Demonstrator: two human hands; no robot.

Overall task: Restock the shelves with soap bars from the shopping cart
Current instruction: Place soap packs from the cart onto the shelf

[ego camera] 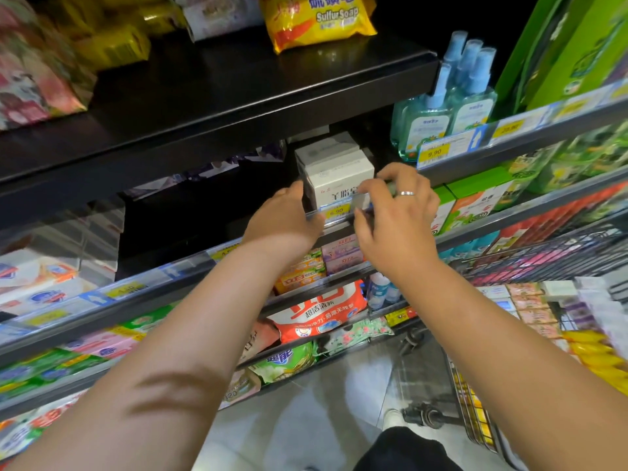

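A white cardboard soap box stands at the front edge of the middle black shelf, just behind the yellow price tag. The left hand rests against its left side with the thumb forward; its fingers are hidden, so I cannot tell the grip. The right hand has curled fingers pinching the box's right front corner. I judge both hands square it to the edge. Its printed face points outward; its long axis seems parallel to that edge.
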